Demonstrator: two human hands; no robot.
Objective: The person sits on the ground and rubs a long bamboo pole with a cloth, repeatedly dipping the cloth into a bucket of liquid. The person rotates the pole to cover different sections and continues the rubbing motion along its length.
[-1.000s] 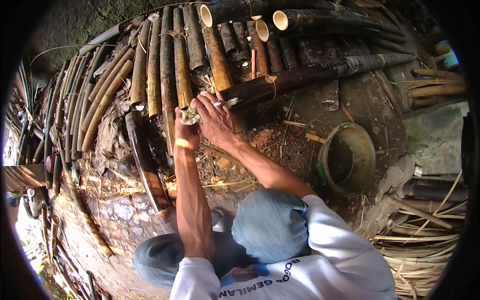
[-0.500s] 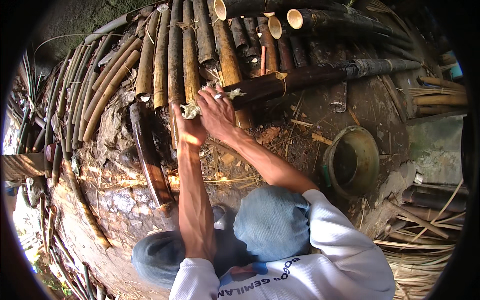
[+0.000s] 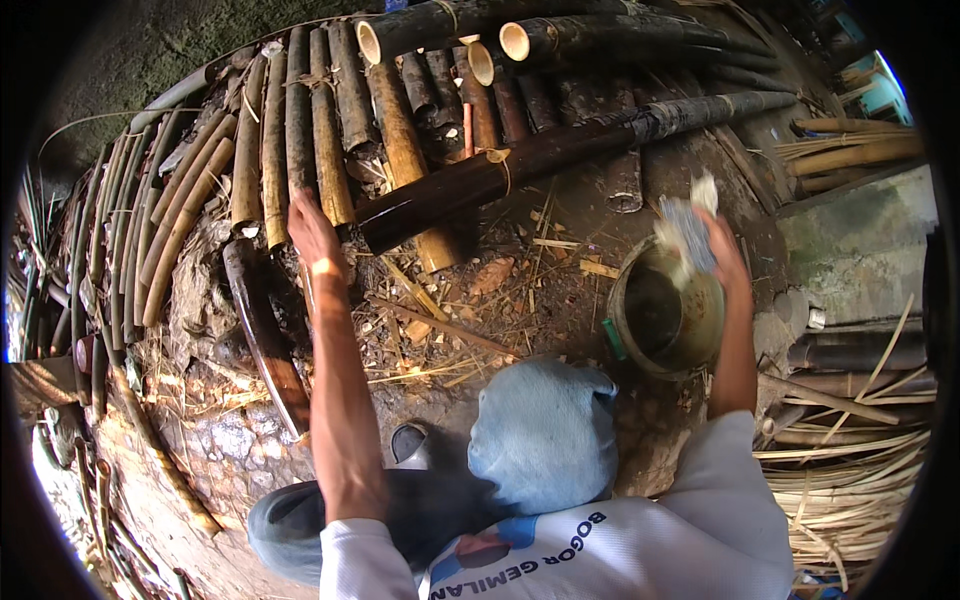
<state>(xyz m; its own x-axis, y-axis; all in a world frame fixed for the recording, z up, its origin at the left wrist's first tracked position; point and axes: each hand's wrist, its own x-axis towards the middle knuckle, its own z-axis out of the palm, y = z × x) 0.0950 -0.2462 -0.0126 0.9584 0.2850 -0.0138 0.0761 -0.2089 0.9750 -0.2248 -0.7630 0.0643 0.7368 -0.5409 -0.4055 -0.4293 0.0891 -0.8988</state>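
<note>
My right hand (image 3: 722, 248) is closed on a wet, greyish-white rag (image 3: 688, 238) above the mouth of a round bucket (image 3: 716, 318). Shreds of the rag stick out above and below my fingers. To the left, my left hand (image 3: 316, 232) rests on a slim bamboo pole (image 3: 299, 120); its fingers are mostly hidden, so their grip cannot be made out. Between my hands, a thick, dark, glossy bamboo pole (image 3: 450, 203) lies across the paler ones, with a thin strip tied round it. Its near left end is close to my left hand.
Several bamboo lengths (image 3: 222, 170) lie side by side at the left and back. Dark poles with pale cut ends (image 3: 514, 41) reach across the top. A short dark bamboo piece (image 3: 268, 340) lies near my left forearm. A concrete block (image 3: 850, 225) and split strips (image 3: 860, 490) are at the right.
My right hand has left the dark pole's end and swung right to the bucket with the rag. My left hand has shifted from that end onto the slim pole. The view has shifted slightly.
</note>
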